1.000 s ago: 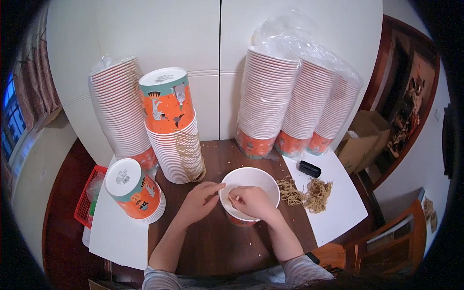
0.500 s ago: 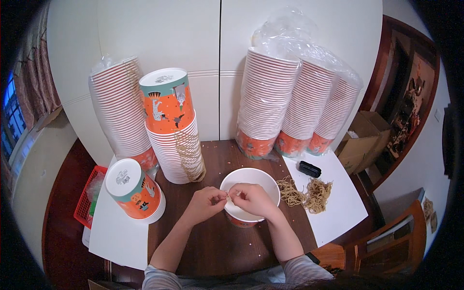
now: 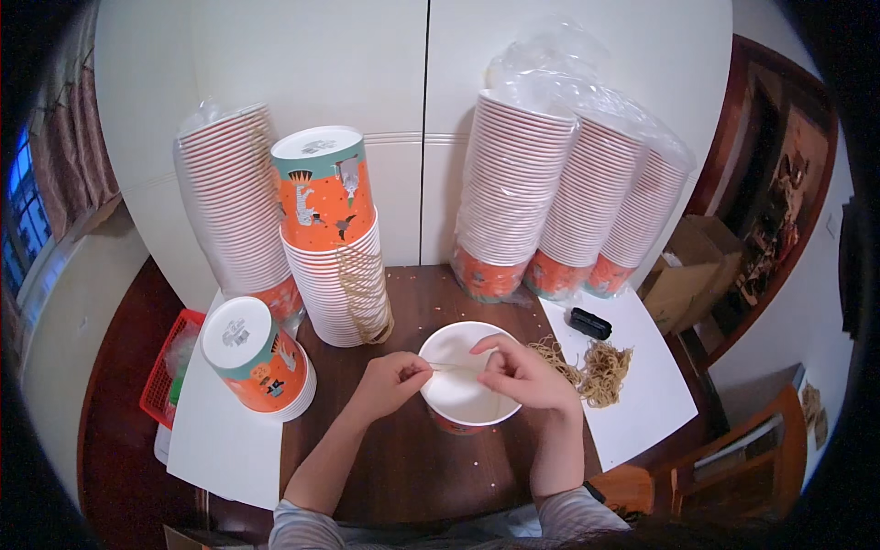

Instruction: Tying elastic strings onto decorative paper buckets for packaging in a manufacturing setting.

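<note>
A white-lined paper bucket (image 3: 472, 406) stands upright in front of me, its mouth facing up. Over its opening a thin tan string (image 3: 451, 368) stretches from one hand to the other. At the left rim my left hand (image 3: 392, 383) pinches one end between thumb and fingertips. On the other side my right hand (image 3: 530, 378) holds the string low near its thumb, the index finger raised and curved away. More tan cord lies in a loose heap (image 3: 605, 374) just right of the bucket, partly behind my right hand.
Upside-down nested buckets stand at left as a short stack (image 3: 261, 362) and a tall stack (image 3: 335, 275) draped with cords. Behind it is a plastic-wrapped stack (image 3: 229, 202); several more (image 3: 518, 183) stand back right. A black object (image 3: 588, 323) lies on the white tabletop (image 3: 642, 394).
My right hand has moved right, away from my left, drawing the string out between them. Its index finger has lifted. The left hand stays nearly in place.
</note>
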Tool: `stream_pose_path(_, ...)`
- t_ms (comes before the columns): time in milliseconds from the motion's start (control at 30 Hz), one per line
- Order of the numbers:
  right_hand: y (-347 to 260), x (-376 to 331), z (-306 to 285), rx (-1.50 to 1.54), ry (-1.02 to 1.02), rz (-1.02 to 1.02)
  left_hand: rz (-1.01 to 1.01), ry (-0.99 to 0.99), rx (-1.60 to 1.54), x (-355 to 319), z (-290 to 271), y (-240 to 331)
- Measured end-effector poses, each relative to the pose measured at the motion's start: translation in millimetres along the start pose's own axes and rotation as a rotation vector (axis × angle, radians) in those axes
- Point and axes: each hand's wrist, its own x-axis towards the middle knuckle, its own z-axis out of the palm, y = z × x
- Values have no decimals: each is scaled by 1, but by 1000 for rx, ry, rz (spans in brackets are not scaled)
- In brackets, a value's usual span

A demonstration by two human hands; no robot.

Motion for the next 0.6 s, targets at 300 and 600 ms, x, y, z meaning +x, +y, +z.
stream_pose_path(300, 18, 18, 20, -642, 225, 18, -83, -76, -184, 2, -2, -3)
stream_pose_path(600, 10, 30, 44, -345, 236, -50, 22, -27, -186, -2, -1, 1)
